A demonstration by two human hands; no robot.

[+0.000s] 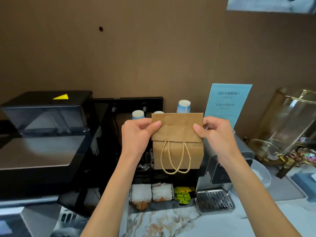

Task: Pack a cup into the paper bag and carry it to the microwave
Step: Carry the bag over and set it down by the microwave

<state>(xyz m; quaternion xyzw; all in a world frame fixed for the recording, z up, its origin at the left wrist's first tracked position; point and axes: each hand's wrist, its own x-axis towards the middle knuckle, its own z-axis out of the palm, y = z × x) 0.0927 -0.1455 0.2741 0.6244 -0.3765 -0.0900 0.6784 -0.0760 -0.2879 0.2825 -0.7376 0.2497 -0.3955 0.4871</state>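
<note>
Holding folded paper bag [177, 144] w/ both hands, left hand [136, 134] & right hand [215, 134].

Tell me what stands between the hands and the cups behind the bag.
The folded paper bag itself: the left hand and right hand hold it flat by its top corners, in front of the upside-down cups. It hides most of them. Both hands are occupied, and the bag is not yet opened.

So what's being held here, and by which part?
The folded paper bag, pinched at its upper side edges: left hand on the left edge, right hand on the right.
</note>
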